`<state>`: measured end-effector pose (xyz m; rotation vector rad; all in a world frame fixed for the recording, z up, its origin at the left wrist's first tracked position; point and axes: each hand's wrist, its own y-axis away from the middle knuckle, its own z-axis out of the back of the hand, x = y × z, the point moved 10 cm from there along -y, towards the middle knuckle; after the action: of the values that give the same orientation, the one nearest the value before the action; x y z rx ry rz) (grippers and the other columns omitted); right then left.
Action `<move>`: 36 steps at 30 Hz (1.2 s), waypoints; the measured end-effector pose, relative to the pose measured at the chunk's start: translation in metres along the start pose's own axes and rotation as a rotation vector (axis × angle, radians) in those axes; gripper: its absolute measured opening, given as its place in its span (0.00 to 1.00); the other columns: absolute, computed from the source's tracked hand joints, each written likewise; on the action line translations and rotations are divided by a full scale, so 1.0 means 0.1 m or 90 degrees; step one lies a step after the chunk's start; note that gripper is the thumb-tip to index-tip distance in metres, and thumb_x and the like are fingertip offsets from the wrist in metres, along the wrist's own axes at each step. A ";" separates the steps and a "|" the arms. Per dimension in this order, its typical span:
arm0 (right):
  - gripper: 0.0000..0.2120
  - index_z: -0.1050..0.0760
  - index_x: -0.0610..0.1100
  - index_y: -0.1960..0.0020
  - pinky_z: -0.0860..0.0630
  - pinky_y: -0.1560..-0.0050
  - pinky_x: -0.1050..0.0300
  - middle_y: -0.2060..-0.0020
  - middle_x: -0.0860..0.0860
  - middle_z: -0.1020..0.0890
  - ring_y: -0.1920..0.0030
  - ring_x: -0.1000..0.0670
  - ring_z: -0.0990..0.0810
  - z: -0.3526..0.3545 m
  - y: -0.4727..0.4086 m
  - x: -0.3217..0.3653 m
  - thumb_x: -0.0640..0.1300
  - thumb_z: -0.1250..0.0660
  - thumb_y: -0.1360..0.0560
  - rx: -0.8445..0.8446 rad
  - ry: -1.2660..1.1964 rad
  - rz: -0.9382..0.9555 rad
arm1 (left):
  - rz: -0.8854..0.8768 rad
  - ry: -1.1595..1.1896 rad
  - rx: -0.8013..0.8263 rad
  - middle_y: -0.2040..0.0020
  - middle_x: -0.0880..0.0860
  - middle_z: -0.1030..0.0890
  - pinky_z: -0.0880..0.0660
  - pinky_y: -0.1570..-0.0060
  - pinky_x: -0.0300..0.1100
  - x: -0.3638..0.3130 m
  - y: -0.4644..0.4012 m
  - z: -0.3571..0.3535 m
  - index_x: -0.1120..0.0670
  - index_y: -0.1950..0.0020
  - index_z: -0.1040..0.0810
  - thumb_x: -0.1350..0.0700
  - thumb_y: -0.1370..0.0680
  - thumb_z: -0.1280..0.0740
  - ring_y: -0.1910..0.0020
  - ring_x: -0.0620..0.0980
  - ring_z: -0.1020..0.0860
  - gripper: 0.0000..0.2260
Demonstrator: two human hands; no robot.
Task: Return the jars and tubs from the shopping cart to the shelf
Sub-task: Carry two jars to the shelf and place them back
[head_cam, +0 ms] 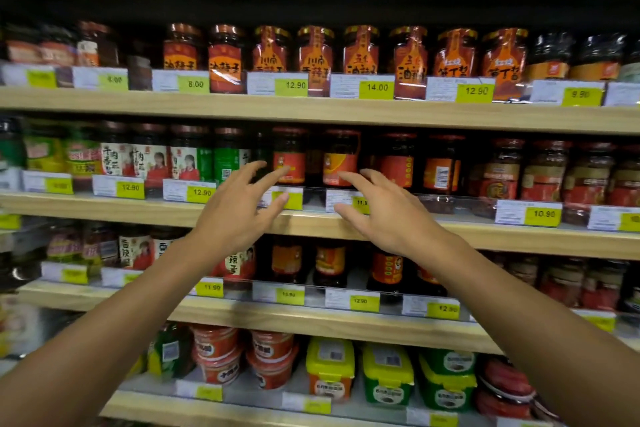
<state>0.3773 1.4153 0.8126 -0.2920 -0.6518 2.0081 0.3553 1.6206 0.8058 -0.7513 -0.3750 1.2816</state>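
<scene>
Both empty: left hand (pixel 239 208) and right hand (pixel 388 215) spread wide at the shelf (pixel 519 236) front edge, seemingly just short of two red-labelled jars (pixel 341 159).

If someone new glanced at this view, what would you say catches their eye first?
Two bare hands, left hand and right hand, reach with spread, empty fingers toward the red-labelled jars on the middle shelf. Bright yellow-green price tags line every shelf edge. At the bottom stand red tubs and yellow-lidded tubs.
</scene>
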 end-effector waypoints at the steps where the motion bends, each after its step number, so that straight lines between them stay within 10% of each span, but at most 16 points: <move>1: 0.30 0.44 0.59 0.20 0.37 0.26 0.45 0.21 0.45 0.38 0.24 0.40 0.36 -0.03 -0.02 0.01 0.65 0.43 0.19 0.006 0.014 -0.017 | 0.001 -0.016 0.022 0.21 0.53 0.37 0.39 0.27 0.54 0.02 -0.01 -0.03 0.38 0.21 0.39 0.34 0.22 0.51 0.23 0.57 0.38 0.29; 14: 0.33 0.48 0.58 0.18 0.39 0.27 0.46 0.24 0.42 0.33 0.26 0.40 0.33 -0.11 -0.14 0.10 0.69 0.50 0.19 0.008 0.113 -0.057 | -0.067 -0.102 0.042 0.24 0.56 0.32 0.41 0.26 0.52 0.03 -0.26 -0.24 0.39 0.19 0.42 0.30 0.26 0.62 0.25 0.57 0.36 0.37; 26: 0.17 0.23 0.47 0.33 0.26 0.34 0.56 0.38 0.55 0.19 0.36 0.54 0.22 0.21 1.00 0.13 0.50 0.33 0.20 -0.319 -0.143 0.125 | -0.215 0.170 -0.232 0.38 0.51 0.19 0.27 0.35 0.40 -0.23 0.86 0.02 0.57 0.34 0.21 0.54 0.19 0.35 0.37 0.48 0.22 0.15; 36: 0.24 0.30 0.53 0.26 0.26 0.33 0.49 0.32 0.57 0.23 0.32 0.55 0.25 -1.06 1.05 -0.25 0.57 0.33 0.21 -0.051 -0.240 -0.077 | 0.099 0.282 -0.022 0.32 0.46 0.25 0.23 0.39 0.53 0.30 1.06 -1.11 0.48 0.27 0.30 0.44 0.19 0.35 0.37 0.51 0.23 0.22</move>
<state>0.3613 1.3878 0.6645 0.0833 -0.9629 1.9380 0.3583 1.6262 0.6495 -1.0820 0.0207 1.2135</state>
